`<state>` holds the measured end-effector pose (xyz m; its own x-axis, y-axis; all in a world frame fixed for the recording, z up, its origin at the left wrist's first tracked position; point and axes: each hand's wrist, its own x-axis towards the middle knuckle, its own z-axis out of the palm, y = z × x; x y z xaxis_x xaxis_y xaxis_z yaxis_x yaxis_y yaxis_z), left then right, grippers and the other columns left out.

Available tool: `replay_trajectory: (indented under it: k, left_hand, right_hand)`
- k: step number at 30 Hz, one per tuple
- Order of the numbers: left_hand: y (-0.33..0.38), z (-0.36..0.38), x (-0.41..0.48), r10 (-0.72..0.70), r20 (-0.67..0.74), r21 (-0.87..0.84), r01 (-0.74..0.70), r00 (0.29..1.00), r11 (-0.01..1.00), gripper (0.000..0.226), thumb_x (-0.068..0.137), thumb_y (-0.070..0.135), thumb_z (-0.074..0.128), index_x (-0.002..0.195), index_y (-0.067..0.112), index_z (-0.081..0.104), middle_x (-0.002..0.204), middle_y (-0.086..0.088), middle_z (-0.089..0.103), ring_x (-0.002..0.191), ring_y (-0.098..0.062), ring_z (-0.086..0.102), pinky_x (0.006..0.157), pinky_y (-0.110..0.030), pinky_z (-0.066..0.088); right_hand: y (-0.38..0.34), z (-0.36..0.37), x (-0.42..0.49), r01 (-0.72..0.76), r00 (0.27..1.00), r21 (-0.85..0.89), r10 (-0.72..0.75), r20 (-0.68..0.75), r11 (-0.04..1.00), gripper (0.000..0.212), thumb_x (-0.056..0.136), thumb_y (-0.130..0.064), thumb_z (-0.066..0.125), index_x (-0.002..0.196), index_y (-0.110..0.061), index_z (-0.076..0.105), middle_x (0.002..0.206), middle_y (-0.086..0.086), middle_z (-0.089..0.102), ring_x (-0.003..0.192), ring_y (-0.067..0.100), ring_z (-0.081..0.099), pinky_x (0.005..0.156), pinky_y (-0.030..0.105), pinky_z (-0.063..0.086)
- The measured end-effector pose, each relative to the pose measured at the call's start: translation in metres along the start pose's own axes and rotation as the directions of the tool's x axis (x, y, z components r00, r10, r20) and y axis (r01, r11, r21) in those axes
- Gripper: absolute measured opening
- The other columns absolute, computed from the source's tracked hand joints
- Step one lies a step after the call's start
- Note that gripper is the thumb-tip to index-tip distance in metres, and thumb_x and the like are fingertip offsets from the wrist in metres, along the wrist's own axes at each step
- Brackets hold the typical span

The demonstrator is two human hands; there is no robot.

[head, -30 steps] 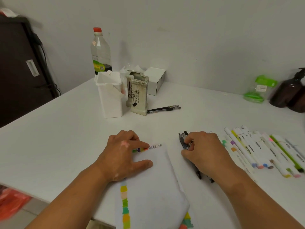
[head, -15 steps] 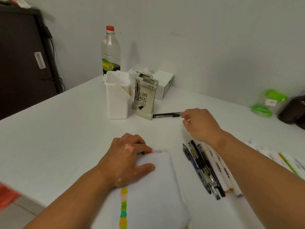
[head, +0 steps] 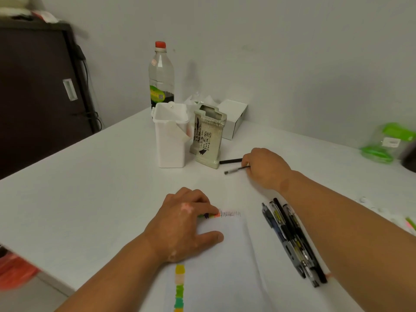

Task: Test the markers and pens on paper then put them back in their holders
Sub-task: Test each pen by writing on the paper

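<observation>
My left hand point(head: 186, 226) lies flat on the white paper point(head: 225, 262), which carries coloured swatches and black scribbles along its edges. My right hand point(head: 265, 166) has reached across the table and pinches a thin black pen point(head: 236, 170) lifted slightly off the surface. A second black pen point(head: 229, 161) lies just behind it, beside the grey ceramic holder point(head: 208, 140). The white plastic holder point(head: 171, 136) stands to the left of that. Several dark pens point(head: 290, 239) lie in a bunch by my right forearm.
A clear bottle with a red cap point(head: 161, 75) and a small white box point(head: 234, 118) stand behind the holders against the wall. A green packet point(head: 387, 143) sits at the far right. A dark cabinet point(head: 42, 86) is at the left, past the table edge.
My right hand left the bunch of dark pens, reached forward to the two pens by the ceramic holder and picked one up. The left hand stayed on the paper.
</observation>
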<state>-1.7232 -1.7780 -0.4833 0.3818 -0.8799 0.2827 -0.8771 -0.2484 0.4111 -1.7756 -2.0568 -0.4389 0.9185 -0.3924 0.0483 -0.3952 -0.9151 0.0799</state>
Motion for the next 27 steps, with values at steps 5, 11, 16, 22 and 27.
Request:
replay_trajectory:
  k: [5,11,16,22,27]
  left_hand:
    - [0.002,-0.001,0.000,0.001,-0.004,0.005,-0.001,1.000,1.000,0.060,0.075,0.079,0.050,0.122,0.044,0.064,0.109,0.028,0.050,0.105,0.002,0.041,0.095,-0.026,0.036]
    - [0.004,-0.002,-0.002,0.017,0.014,0.008,-0.018,1.000,1.000,0.060,0.075,0.081,0.050,0.122,0.046,0.064,0.108,0.029,0.050,0.107,0.004,0.041,0.096,-0.026,0.035]
    - [0.006,-0.001,-0.003,0.027,0.017,0.003,-0.027,0.999,1.000,0.060,0.075,0.082,0.049,0.121,0.046,0.065,0.107,0.030,0.050,0.107,0.004,0.042,0.096,-0.027,0.035]
    - [0.010,-0.005,-0.006,0.045,-0.010,-0.019,-0.046,0.999,0.999,0.050,0.079,0.074,0.050,0.115,0.044,0.068,0.108,0.029,0.052,0.109,0.004,0.044,0.098,-0.026,0.036]
    - [0.021,-0.013,-0.011,0.053,-0.182,-0.185,-0.088,0.982,0.979,0.040,0.086,0.053,0.055,0.119,0.035,0.069,0.113,0.024,0.058,0.111,-0.001,0.053,0.093,-0.016,0.041]
  right_hand:
    - [0.003,-0.003,-0.018,0.028,1.000,-0.077,-0.028,-0.004,0.997,0.026,0.099,-0.007,0.048,0.115,-0.019,0.065,0.114,0.004,0.058,0.103,0.022,0.053,0.082,0.035,0.049]
    - [-0.008,-0.034,-0.057,-0.038,0.974,0.230,0.087,-0.207,0.973,0.007,0.105,-0.020,0.046,0.107,-0.017,0.052,0.087,0.000,0.062,0.069,0.019,0.055,0.062,0.035,0.046]
    - [-0.033,-0.050,-0.119,-0.023,0.961,0.878,0.254,-0.113,0.479,0.017,0.096,-0.015,0.065,0.108,-0.027,0.062,0.087,0.000,0.074,0.068,0.016,0.071,0.064,0.029,0.061]
    - [-0.053,-0.030,-0.169,-0.012,0.964,0.998,0.265,0.027,-0.058,0.018,0.091,0.001,0.069,0.087,-0.017,0.072,0.091,0.015,0.078,0.073,0.024,0.073,0.063,0.028,0.058]
    - [-0.067,-0.023,-0.173,0.031,0.971,0.994,0.237,-0.006,-0.102,0.029,0.092,0.007,0.064,0.081,-0.018,0.075,0.093,0.012,0.078,0.084,0.028,0.076,0.071,0.028,0.060]
